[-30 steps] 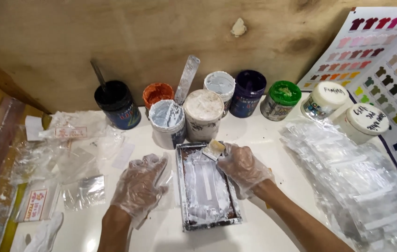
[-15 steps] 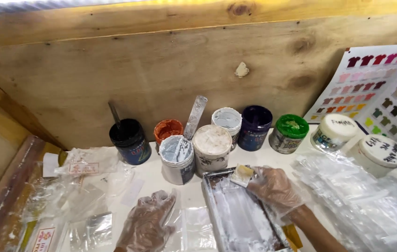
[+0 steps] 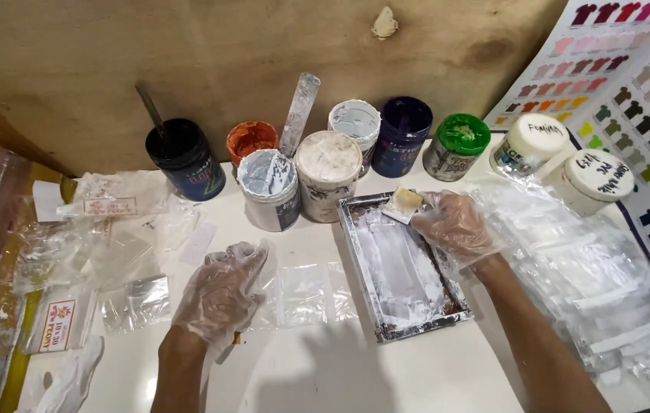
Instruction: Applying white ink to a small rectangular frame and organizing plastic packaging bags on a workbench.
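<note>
Right hand (image 3: 455, 223), gloved, pinches a small squeegee (image 3: 403, 203), probably, at the far end of the white-inked tray (image 3: 401, 268). Left hand (image 3: 222, 294) lies spread flat, holding nothing, on clear bags (image 3: 306, 294) on the bench (image 3: 355, 375).

L hand (image 3: 222, 294) gloved, flat, open | R hand (image 3: 453, 222) gloved, pinching

A small printing or paint workshop is shown. Open paint jars (image 3: 327, 172) in many colours are lined up along a plywood wall (image 3: 264, 53) on a white table (image 3: 386, 375). A colour chart (image 3: 638, 84) is propped at the right, and an ink-smeared printing frame (image 3: 401, 268) is laid among clear plastic bags (image 3: 570, 260).
</note>
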